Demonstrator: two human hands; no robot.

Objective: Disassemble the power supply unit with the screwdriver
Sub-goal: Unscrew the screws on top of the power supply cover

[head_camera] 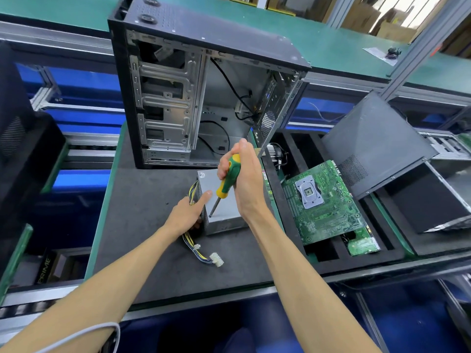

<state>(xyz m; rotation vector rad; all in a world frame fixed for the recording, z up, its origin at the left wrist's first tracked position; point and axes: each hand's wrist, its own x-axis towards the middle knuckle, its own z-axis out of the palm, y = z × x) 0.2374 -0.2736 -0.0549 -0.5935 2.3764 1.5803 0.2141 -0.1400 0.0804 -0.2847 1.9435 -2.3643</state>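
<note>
My right hand (244, 179) has its fingers wrapped round the screwdriver (227, 183), tip down on the power supply unit (224, 210) lying on the table (142, 212), while my left hand (190, 212) grips its near-left corner, forefinger straight.

power supply unit (224, 212) on mat (142, 225) | computer case (204, 98) behind | motherboard (323, 202) right

Grey power supply unit (224, 212) lies flat on the mat, green-yellow screwdriver (226, 183) tip on its top
</note>
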